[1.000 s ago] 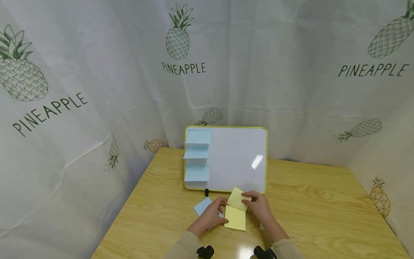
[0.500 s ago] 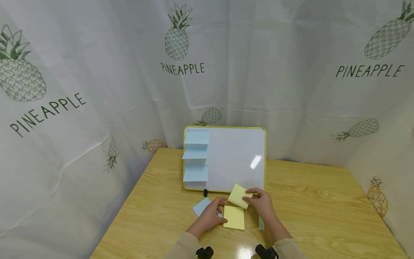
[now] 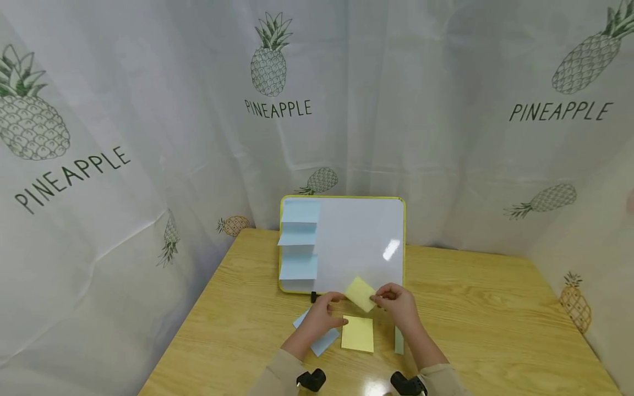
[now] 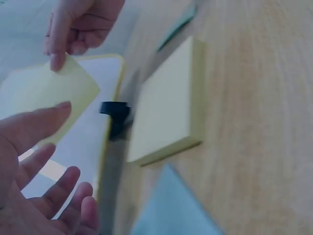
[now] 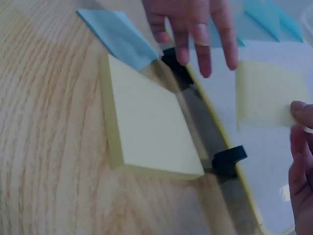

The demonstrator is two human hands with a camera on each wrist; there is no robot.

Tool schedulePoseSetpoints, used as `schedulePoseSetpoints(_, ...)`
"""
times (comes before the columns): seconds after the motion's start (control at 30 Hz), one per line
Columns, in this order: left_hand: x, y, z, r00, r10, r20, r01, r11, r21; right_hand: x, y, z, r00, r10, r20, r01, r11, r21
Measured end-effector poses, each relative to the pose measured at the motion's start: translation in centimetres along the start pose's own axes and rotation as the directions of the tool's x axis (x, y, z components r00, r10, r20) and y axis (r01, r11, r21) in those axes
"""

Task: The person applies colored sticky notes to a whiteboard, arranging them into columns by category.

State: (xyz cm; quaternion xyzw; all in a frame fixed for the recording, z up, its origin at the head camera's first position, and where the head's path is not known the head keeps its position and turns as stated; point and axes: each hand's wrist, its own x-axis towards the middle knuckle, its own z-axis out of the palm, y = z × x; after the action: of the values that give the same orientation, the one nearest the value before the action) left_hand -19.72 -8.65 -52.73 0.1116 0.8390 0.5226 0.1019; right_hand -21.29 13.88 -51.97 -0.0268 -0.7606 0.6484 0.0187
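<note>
My right hand pinches a single yellow sticky note by its right corner, in front of the whiteboard's lower edge. The left hand is beside the note's left corner, fingers spread and holding nothing. Below the note, a thick yellow sticky note pad lies on the table; its thickness shows in the left wrist view. Partly under my left forearm is a blue sticky note pad. The whiteboard has a yellow frame and carries three light blue sticky notes in a column at its left side.
A green strip, probably another pad, lies beside my right forearm, which partly hides it. Black feet support the board's lower edge. The wooden table extends to both sides, and a pineapple-print curtain hangs behind.
The yellow note has come away from the pad and risen toward the board, held by my right hand. My left hand has moved up off the pad, uncovering more of the blue pad.
</note>
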Motion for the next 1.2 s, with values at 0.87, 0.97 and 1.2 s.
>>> schedulePoseSetpoints(0.87, 4.6, 9.9, -6.1, 0.954, -0.042, -0.295, -0.057, 0.946, -0.318, 3.1, -7.1, 2.9, 0.982, -0.190, -0.010, 0.188, 0.964, 0.187)
schedulePoseSetpoints(0.97, 5.4, 10.6, -6.6, 0.934, 0.008, -0.356, -0.088, 0.974, -0.210, 4.2, -7.9, 3.0, 0.984, -0.178, -0.007, 0.176, 0.967, 0.184)
schedulePoseSetpoints(1.2, 7.5, 12.2, -8.1, 0.897, 0.187, -0.400, -0.120, 0.975, 0.186, 6.5, -10.1, 3.6, 0.994, -0.112, 0.005, 0.110, 0.981, 0.163)
